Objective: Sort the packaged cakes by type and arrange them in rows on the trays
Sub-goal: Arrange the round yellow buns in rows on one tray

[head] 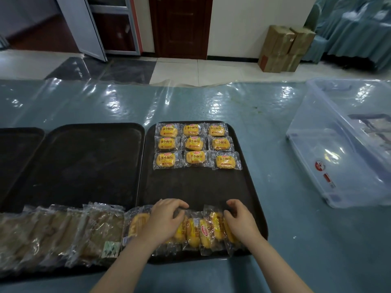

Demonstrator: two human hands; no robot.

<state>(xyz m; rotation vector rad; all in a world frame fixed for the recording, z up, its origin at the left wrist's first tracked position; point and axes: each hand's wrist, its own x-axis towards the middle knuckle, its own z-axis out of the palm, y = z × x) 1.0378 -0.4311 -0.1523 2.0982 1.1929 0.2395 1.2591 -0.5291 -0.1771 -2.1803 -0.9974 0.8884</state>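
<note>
Here, the right-hand tray (198,187) serves as landmark. On its far half lie nine yellow packaged cakes (193,143), flat in three rows of three, reaching close to the far rim. Its middle band is bare dark surface. Along its near edge stands a packed line of yellow cakes on edge (203,231), roughly seven or eight; the exact count is hidden by the hands. The left hand (164,220) rests with curled fingers on the line's left part; the right hand (239,220) curls over its right end. To the left of this tray sits the middle tray (84,161), with brown packaged cakes (63,235) leaning along its near edge, and a third tray (17,149) beyond. To the right, apart, stands a clear plastic bin (338,149).
</note>
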